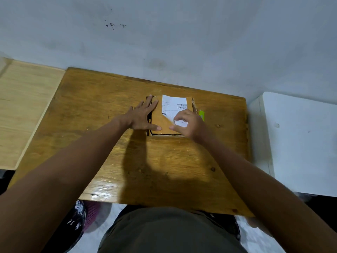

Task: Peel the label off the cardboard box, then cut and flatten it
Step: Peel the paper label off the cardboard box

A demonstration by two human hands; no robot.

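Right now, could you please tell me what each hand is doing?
Left hand: open, flat on the cardboard box.
Right hand: closed, pinching the shipping label at its near corner.

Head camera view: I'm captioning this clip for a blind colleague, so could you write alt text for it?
A person's right hand pinches the near corner of a white label on a cardboard box, while the left hand presses flat on the box's left side. The box sits on a wooden table against a pale wall, a green object just behind it.

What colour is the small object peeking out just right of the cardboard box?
Bright yellow-green. The small object shows only as a sliver beside the cardboard box in the head view.
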